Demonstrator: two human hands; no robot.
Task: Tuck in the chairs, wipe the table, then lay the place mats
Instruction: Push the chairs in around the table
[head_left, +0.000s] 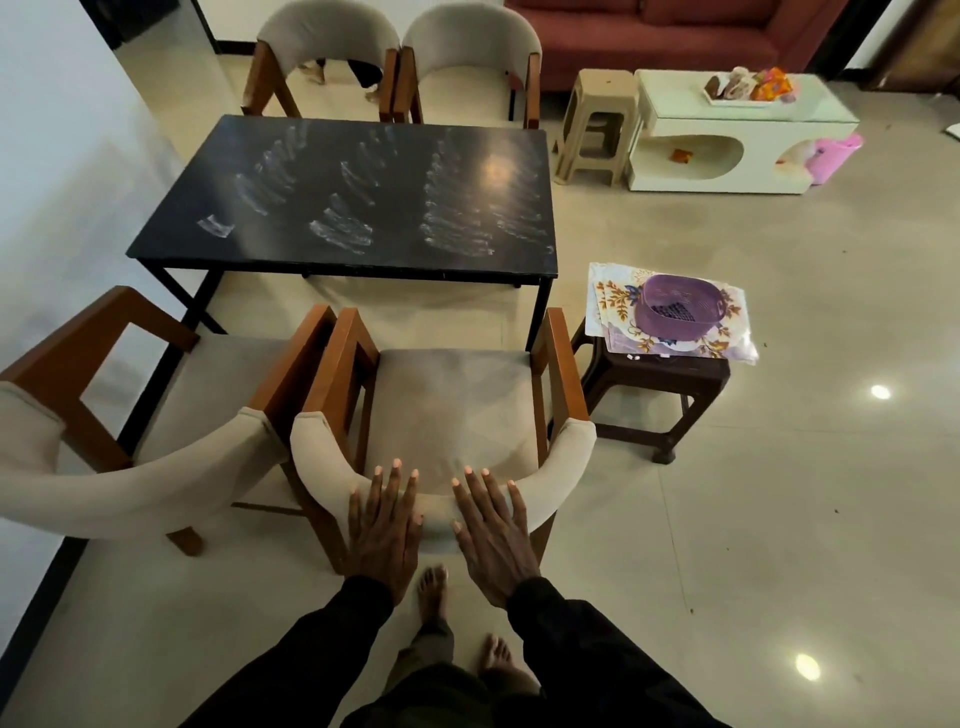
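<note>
A: Chair (452, 405) at lower centre, facing which way?
B: Seat front toward the black table (363, 197), backrest toward the camera. Left hand (384, 525) and right hand (493, 535) lie flat on the backrest, fingers straight, clasping nothing.
A: Counts?
B: Four in all, two per long side. Table runs left-right. Place mats (613, 301) are stacked at right; number unclear.

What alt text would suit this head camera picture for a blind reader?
Seen from above, a person's left hand and right hand lie flat on the curved cushioned back of a wooden chair pulled out from a black table streaked with white smears. Floral place mats under a purple basket sit on a brown stool to the right.
</note>
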